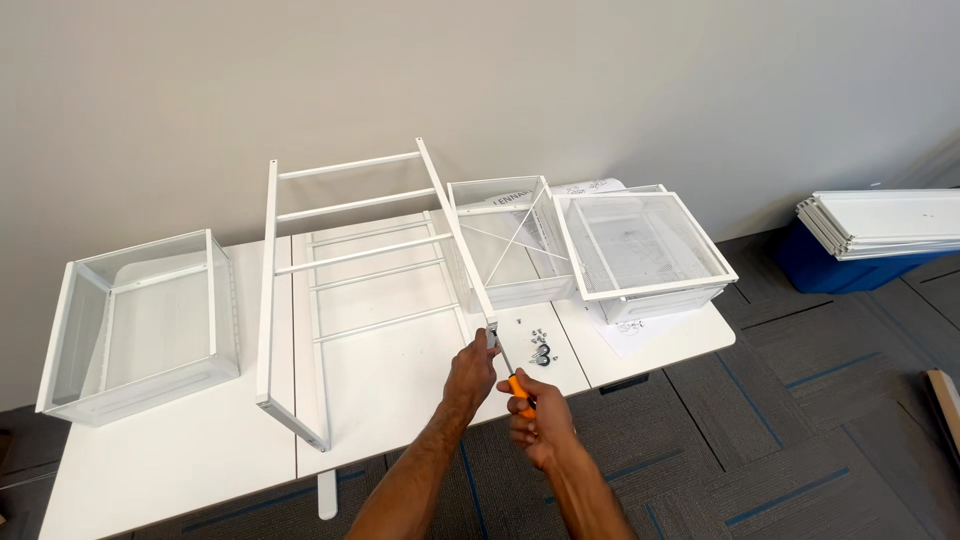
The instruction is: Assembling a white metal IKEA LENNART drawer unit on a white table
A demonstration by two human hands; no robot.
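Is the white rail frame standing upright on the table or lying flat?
Upright: the white rail frame stands on edge on the table, rungs lifted off the top, left hand steadying its corner.

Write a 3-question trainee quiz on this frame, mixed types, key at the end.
1. True or false: the right hand holds a screwdriver with an orange handle.
2. Multiple choice: what does the left hand grip? A) a mesh basket B) the near end of the white frame C) the loose screws
3. Fill in: the loose hardware lies on the table just to the ____ of the hands.

Key
1. True.
2. B; the hand holds the frame's rail end where the screwdriver tip meets it.
3. Right; it sits in front of the two mesh baskets, apart from the single basket at far left.
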